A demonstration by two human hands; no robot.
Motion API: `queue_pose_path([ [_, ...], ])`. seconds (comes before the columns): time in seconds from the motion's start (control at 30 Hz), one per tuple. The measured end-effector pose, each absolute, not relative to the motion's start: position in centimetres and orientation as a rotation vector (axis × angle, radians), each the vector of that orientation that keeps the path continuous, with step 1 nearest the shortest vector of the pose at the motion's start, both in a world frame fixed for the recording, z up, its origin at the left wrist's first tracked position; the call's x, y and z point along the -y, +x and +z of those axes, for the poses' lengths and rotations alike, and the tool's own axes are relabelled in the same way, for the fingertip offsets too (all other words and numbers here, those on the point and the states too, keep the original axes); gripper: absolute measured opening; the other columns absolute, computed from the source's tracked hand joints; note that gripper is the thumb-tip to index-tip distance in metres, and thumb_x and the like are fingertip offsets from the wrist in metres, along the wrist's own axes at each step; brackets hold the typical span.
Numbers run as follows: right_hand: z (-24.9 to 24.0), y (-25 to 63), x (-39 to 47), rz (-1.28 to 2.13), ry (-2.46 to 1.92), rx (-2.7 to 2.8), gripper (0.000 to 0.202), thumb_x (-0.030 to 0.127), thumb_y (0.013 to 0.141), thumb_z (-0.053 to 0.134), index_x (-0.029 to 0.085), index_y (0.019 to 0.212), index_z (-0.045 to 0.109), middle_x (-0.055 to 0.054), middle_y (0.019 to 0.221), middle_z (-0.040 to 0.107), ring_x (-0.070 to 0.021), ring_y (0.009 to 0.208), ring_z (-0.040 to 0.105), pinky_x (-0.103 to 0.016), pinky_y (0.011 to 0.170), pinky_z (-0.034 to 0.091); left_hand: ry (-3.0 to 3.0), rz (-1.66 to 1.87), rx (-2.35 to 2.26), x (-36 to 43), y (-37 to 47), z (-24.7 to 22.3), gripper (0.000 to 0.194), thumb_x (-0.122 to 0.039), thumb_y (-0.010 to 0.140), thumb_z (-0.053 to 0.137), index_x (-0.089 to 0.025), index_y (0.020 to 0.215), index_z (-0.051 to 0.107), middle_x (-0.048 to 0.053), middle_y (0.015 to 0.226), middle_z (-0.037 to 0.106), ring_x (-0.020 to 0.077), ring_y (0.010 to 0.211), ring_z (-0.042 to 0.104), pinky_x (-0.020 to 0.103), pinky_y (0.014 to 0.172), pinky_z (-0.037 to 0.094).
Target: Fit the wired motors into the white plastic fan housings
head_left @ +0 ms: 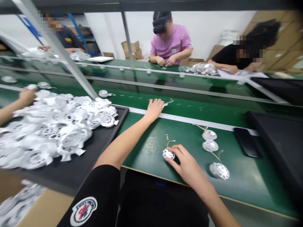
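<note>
Closest to us, at the lower left, a cardboard box [46, 209] holds white parts, and our left sleeve [104, 189] is black with a patch on it. At the front of the green worktable [144, 142], our right hand [182, 160] pinches a round white part [169, 154] between thumb and fingers; the part sits low over the table, with thin wires rising from its far side. To the right of that hand we have a clear-rimmed round piece [219, 170], and beyond it two more round pieces [210, 145] lie just beside each other. A black phone [247, 142] lies near these, beside a dark tray [279, 138] at the right. On our left, a black tray [101, 157] carries a big heap of white plastic parts [59, 126].

Farther out, our left hand [155, 108] reaches past the white strip [182, 119], palm down, at a small white piece [165, 104] with a wire; we cannot tell whether the fingers close on it. Left of it, a wired white part [103, 93] lies alone. At the far left, a co-worker's hand [27, 96] is at another round part [32, 86]. Beyond the rails, we see a person in a pink shirt [174, 42] working with both hands, with other people on either side.
</note>
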State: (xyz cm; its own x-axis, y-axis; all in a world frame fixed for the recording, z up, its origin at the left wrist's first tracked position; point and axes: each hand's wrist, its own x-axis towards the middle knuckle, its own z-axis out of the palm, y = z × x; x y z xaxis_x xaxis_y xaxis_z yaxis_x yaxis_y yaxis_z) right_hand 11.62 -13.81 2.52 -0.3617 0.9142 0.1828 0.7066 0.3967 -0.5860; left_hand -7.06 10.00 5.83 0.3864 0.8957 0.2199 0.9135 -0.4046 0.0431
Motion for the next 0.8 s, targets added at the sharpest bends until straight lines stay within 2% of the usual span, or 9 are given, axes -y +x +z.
queue_pose_path([
  [0.07,2.1,11.3,13.6,0.534,-1.381,2.160,0.029,0.045,0.103,0.060,0.028,0.126,0.066,-0.008,0.124,0.067,-0.0255,0.115,0.069,-0.039,0.092,0.060,-2.566,-0.207,1.623,-9.3,-8.8,6.6,0.042,-0.023,0.099,0.054,-0.017,0.141,0.057,0.017,0.144,0.058,0.0314,0.136,0.048,0.042,0.110,0.029],
  [0.13,1.6,11.4,13.3,0.505,-1.387,2.148,0.032,0.049,0.102,0.060,0.028,0.126,0.066,-0.008,0.123,0.068,-0.0263,0.113,0.070,-0.038,0.088,0.060,-2.551,-0.093,1.648,-8.1,-11.8,7.7,0.038,-0.025,0.097,0.057,-0.016,0.133,0.063,0.018,0.138,0.064,0.0322,0.133,0.053,0.042,0.108,0.031],
  [0.2,1.2,11.3,13.2,0.494,-1.412,2.129,0.034,0.051,0.102,0.059,0.029,0.127,0.065,-0.008,0.123,0.068,-0.0265,0.111,0.070,-0.037,0.083,0.060,-2.491,0.033,1.739,-6.1,-16.1,8.6,0.026,-0.023,0.093,0.058,-0.013,0.114,0.072,0.020,0.115,0.072,0.0344,0.120,0.062,0.045,0.103,0.035],
  [0.3,0.8,10.7,13.2,0.480,-1.434,2.108,0.035,0.052,0.103,0.058,0.029,0.128,0.064,-0.008,0.123,0.067,-0.0260,0.107,0.071,-0.036,0.079,0.059,-2.355,0.193,1.886,-2.2,-22.7,9.0,0.015,-0.018,0.086,0.061,-0.013,0.093,0.074,0.019,0.087,0.073,0.0370,0.103,0.068,0.047,0.095,0.041],
  [0.43,1.0,9.5,12.5,0.447,-1.421,2.158,0.034,0.050,0.104,0.056,0.027,0.128,0.063,-0.009,0.123,0.068,-0.0275,0.107,0.070,-0.037,0.074,0.059,-2.240,0.199,1.944,1.8,-28.1,7.8,0.028,-0.011,0.089,0.050,-0.011,0.106,0.072,0.022,0.101,0.073,0.0378,0.108,0.066,0.047,0.094,0.046],
  [0.57,2.2,8.8,11.9,0.394,-1.313,2.172,0.038,0.044,0.102,0.062,0.027,0.136,0.062,-0.011,0.129,0.066,-0.0320,0.116,0.064,-0.048,0.090,0.059,-2.218,0.090,1.950,3.9,-29.2,7.4,0.046,-0.010,0.096,0.040,-0.009,0.137,0.062,0.022,0.114,0.070,0.0352,0.112,0.065,0.046,0.099,0.048],
  [0.67,3.3,7.9,12.2,0.425,-1.169,2.029,0.040,0.031,0.103,0.061,0.029,0.143,0.058,-0.011,0.131,0.064,-0.0293,0.119,0.063,-0.049,0.101,0.055,-2.221,-0.372,2.032,6.3,-27.3,7.9,0.048,-0.025,0.103,0.044,-0.013,0.149,0.054,0.017,0.117,0.070,0.0315,0.109,0.067,0.045,0.098,0.052],
  [0.73,3.8,6.7,12.4,0.480,-1.093,1.991,0.045,0.026,0.104,0.058,0.032,0.149,0.053,-0.011,0.135,0.062,-0.0268,0.119,0.064,-0.045,0.100,0.057,-2.240,-0.980,2.114,8.4,-24.5,7.7,0.049,-0.035,0.103,0.053,-0.019,0.149,0.055,0.012,0.119,0.070,0.0271,0.105,0.069,0.042,0.098,0.056],
  [0.8,4.1,5.2,12.2,0.498,-1.068,2.044,0.055,0.029,0.105,0.059,0.032,0.157,0.043,-0.012,0.148,0.055,-0.0278,0.126,0.062,-0.045,0.101,0.058,-2.220,-1.607,2.178,10.5,-20.9,6.6,0.051,-0.040,0.102,0.059,-0.022,0.149,0.055,0.011,0.129,0.069,0.0248,0.109,0.071,0.039,0.098,0.058],
])
